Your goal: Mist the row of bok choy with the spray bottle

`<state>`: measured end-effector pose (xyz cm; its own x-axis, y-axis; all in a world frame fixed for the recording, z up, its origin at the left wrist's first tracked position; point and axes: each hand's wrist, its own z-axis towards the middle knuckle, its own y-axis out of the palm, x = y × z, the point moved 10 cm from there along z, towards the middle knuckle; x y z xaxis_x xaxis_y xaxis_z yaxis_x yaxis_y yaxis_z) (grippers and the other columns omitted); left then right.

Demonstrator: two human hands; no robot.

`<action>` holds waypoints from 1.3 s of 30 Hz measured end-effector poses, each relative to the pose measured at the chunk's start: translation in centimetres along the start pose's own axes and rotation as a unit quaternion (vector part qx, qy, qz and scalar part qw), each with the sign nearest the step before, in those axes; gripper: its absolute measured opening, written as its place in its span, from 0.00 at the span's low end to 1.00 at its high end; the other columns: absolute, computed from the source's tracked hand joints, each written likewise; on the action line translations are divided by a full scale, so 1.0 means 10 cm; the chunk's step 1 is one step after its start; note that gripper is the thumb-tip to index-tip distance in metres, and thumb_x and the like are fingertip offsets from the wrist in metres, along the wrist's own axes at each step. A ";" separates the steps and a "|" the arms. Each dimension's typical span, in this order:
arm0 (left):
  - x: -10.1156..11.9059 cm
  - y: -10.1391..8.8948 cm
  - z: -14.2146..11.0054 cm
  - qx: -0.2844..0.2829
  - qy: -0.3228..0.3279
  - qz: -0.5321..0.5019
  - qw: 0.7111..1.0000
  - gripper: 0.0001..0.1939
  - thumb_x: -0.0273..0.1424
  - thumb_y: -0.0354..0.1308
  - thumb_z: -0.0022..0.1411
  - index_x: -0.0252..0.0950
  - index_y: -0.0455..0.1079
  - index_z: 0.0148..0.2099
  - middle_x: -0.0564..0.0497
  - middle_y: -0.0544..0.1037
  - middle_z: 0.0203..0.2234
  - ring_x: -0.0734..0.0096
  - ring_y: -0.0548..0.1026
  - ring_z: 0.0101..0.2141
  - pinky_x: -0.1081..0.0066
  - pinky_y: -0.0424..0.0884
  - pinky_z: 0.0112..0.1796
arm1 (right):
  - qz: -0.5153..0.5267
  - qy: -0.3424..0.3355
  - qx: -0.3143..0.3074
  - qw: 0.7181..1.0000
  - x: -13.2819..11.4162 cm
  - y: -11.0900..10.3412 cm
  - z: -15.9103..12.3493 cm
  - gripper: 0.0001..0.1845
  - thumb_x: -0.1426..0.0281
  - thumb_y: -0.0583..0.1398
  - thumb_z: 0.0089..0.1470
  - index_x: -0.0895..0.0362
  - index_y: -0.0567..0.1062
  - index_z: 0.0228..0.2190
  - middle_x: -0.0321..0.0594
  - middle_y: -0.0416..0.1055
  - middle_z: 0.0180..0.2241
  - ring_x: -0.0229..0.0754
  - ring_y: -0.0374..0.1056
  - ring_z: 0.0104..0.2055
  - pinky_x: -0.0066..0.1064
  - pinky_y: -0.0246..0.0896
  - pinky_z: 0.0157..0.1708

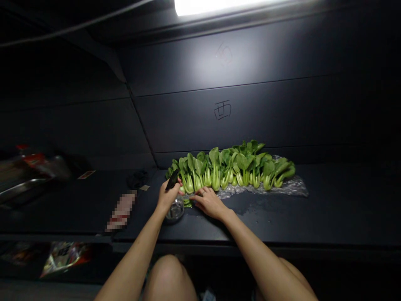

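Note:
My left hand is closed around a slim black object, perhaps a handle; its lower end is hidden. Just below that hand stands a clear, round glass container. My right hand rests low over the shelf, its fingers stretched to the left. Its fingertips reach some loose green leaf pieces beside the glass container. Behind both hands, a long bunched row of bok choy stands with pale stems toward me and leaves upward. Under the row lies crumpled clear plastic film.
Dark wall panels rise behind the shelf, under a bright lamp. Water drops dot the shelf. To the left are a pixelated pinkish item, a dark bundle and blurred packages. A colourful bag sits lower down.

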<state>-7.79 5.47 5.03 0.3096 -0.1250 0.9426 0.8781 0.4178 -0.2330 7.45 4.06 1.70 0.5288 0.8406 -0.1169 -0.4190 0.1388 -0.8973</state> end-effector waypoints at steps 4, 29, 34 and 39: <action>-0.03 -0.02 0.00 0.006 -0.001 -0.015 1.000 0.11 0.32 0.54 0.44 0.35 0.70 0.33 0.53 0.77 0.25 0.69 0.75 0.18 0.72 0.70 0.25 | -0.015 0.012 -0.018 1.000 0.00 0.05 0.01 0.14 0.65 0.61 0.56 0.54 0.73 0.45 0.44 0.69 0.42 0.47 0.60 0.46 0.36 0.55 0.43; -0.20 -0.08 0.13 0.066 -0.025 -0.003 0.998 0.18 0.38 0.57 0.45 0.34 0.72 0.39 0.50 0.79 0.30 0.68 0.76 0.20 0.70 0.69 0.29 | -0.012 0.198 0.048 0.979 0.78 -0.34 -0.23 0.06 0.72 0.57 0.57 0.57 0.74 0.36 0.42 0.73 0.37 0.43 0.64 0.42 0.32 0.56 0.42; -0.28 -0.20 0.11 0.108 -0.043 0.021 0.993 0.17 0.37 0.56 0.47 0.35 0.72 0.39 0.51 0.79 0.28 0.66 0.77 0.22 0.69 0.69 0.33 | -0.002 0.245 0.065 0.967 0.95 -0.39 -0.31 0.15 0.78 0.54 0.55 0.59 0.72 0.44 0.44 0.74 0.40 0.44 0.65 0.44 0.32 0.56 0.45; -0.31 -0.27 0.07 0.135 -0.064 0.028 0.988 0.15 0.36 0.56 0.47 0.36 0.72 0.38 0.53 0.78 0.23 0.64 0.78 0.22 0.68 0.70 0.35 | -0.001 0.255 0.089 0.963 1.02 -0.47 -0.39 0.17 0.78 0.53 0.55 0.60 0.72 0.46 0.46 0.74 0.42 0.45 0.65 0.46 0.33 0.57 0.46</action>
<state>-11.36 5.41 2.88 0.2918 0.0122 0.9564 0.7260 0.6481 -0.2298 17.65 9.94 3.06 0.8047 0.4796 -0.3500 -0.5136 0.2666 -0.8156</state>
